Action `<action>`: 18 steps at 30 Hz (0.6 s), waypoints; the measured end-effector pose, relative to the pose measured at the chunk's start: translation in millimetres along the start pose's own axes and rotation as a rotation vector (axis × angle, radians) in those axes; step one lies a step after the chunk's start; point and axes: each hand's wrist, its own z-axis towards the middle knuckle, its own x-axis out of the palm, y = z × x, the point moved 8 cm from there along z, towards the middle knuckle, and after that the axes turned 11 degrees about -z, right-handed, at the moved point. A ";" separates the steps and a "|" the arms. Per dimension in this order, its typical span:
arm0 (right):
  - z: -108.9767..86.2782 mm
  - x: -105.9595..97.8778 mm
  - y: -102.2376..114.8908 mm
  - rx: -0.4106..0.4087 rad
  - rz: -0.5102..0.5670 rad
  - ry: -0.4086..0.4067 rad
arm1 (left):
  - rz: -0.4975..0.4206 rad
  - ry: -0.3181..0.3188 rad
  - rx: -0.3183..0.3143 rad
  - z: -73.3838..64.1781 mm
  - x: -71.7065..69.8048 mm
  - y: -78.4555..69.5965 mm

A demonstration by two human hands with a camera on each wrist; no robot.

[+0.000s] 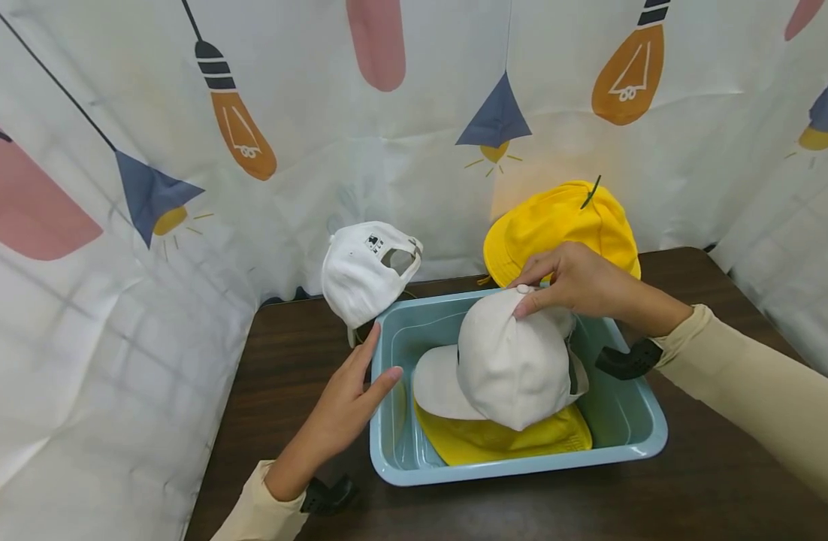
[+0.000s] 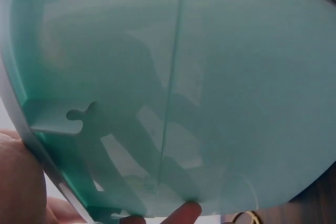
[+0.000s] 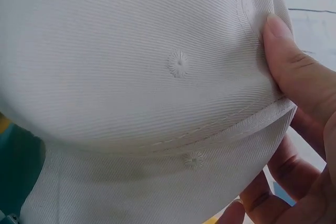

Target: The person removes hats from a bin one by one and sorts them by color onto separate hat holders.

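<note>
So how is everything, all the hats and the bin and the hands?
Blue bin: upright, open-topped
Cream cap: crown up, brim leftward; can't tell if lifted
Right fingers: pinching the cream cap's top
Left fingers: straight, touching the bin's edge
Yellow hat in the bin: under the cream cap, partly hidden
White cap: tilted, back opening showing
Yellow hat behind the bin: crown up, partly hidden
Patterned cloth: hanging, creased

1. The white cap (image 1: 356,282) by the blue tub's (image 1: 522,469) far left corner bears a small black emblem (image 1: 373,243) over a row of tiny letters, too small to read.
2. Nothing else shows readable text.
</note>
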 end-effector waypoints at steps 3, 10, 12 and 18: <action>-0.4 -3.1 -0.3 0.009 0.023 -0.015 | -0.006 0.002 -0.002 -0.8 0.6 0.3; -2.2 -7.2 -2.1 0.028 0.072 -0.027 | -0.003 -0.003 0.000 -2.1 0.6 0.5; -2.9 -9.2 -3.8 0.054 0.077 -0.035 | -0.001 -0.004 0.005 -2.2 0.6 0.1; -2.8 -20.4 -4.7 0.116 0.100 -0.093 | -0.001 0.001 0.004 -0.4 1.4 -0.2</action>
